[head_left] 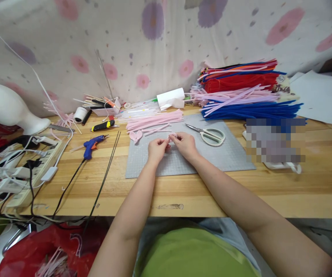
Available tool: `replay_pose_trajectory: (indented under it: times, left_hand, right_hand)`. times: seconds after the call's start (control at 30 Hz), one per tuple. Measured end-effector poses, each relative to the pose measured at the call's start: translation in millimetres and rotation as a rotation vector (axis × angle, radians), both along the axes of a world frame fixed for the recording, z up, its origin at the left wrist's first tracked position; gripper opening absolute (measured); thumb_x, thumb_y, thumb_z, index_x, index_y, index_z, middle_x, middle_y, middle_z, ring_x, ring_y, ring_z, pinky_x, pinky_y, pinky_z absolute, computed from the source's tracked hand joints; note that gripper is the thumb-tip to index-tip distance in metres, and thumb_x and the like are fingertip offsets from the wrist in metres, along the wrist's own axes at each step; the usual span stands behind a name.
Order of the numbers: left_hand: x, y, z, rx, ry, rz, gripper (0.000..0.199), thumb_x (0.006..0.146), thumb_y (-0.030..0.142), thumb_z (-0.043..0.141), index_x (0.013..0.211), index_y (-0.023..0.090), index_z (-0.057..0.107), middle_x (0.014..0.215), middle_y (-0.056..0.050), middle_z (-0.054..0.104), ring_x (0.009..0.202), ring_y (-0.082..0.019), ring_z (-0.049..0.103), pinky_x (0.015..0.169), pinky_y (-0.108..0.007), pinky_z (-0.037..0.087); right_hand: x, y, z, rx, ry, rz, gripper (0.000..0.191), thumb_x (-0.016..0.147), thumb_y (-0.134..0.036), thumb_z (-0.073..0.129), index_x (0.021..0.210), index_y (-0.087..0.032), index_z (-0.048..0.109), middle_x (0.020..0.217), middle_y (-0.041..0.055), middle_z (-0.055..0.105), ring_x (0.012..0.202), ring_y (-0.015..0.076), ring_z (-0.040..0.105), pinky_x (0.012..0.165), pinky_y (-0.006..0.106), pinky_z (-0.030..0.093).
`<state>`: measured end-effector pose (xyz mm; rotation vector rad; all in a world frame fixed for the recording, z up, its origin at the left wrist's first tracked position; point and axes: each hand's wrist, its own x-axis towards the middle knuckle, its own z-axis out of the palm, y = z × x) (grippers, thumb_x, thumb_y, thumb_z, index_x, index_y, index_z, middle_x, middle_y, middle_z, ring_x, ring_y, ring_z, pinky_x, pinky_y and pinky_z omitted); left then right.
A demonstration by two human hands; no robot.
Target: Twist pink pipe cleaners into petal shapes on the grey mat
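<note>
Over the grey cutting mat [229,157], my left hand [158,149] and my right hand [185,145] meet, both closed in a pinch. Between the fingertips is a small pink pipe cleaner [173,135], mostly covered by my fingers. A finished-looking pink pipe cleaner shape with rounded lobes [135,136] lies on the mat's upper left. Loose pink pieces lie beside it, below a bundle of pink pipe cleaners [154,120]. Scissors with pale handles [212,136] rest on the mat to the right of my right hand, their blades pointing up-left.
Left of the mat are a blue glue gun [92,146], a yellow-black utility knife [103,125], two thin dark rods [107,169] and a cabled power strip [39,173]. Pipe cleaner stacks [249,109] stand back right. A red bag [53,246] is below the table edge.
</note>
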<state>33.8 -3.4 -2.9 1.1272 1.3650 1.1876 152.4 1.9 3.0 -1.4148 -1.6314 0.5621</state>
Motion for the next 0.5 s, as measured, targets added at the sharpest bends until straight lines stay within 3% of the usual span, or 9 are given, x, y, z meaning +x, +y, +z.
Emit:
replay_pose_trajectory:
  times: [0.17, 0.37, 0.5]
  left_hand:
    - [1, -1, 3.2, -0.040, -0.047, 0.005, 0.026, 0.060, 0.038, 0.064, 0.060, 0.012, 0.059, 0.052, -0.002, 0.060, 0.045, -0.010, 0.055, 0.048, -0.023, 0.045]
    - [5, -6, 12.2, -0.093, -0.117, 0.044, 0.022, 0.063, 0.032, 0.064, 0.061, 0.012, 0.057, 0.052, -0.001, 0.059, 0.044, -0.008, 0.053, 0.053, -0.026, 0.047]
    - [5, -7, 16.6, -0.114, -0.110, -0.033, 0.022, 0.064, 0.032, 0.063, 0.061, 0.011, 0.057, 0.054, -0.002, 0.058, 0.044, -0.009, 0.053, 0.053, -0.027, 0.048]
  right_hand:
    - [0, -2, 3.5, -0.001, -0.029, -0.011, 0.027, 0.077, -0.034, 0.048, 0.068, -0.016, 0.067, 0.061, 0.0013, 0.061, 0.058, 0.0107, 0.049, 0.054, 0.023, 0.029]
    - [0, 6, 0.1, -0.074, 0.098, 0.009, 0.033, 0.074, -0.043, 0.050, 0.068, -0.015, 0.066, 0.054, -0.0009, 0.055, 0.052, 0.0096, 0.043, 0.051, 0.022, 0.028]
    - [0, 12, -4.0, -0.103, 0.187, 0.013, 0.035, 0.072, -0.044, 0.050, 0.061, -0.014, 0.063, 0.055, -0.0003, 0.056, 0.054, 0.0102, 0.045, 0.052, 0.022, 0.031]
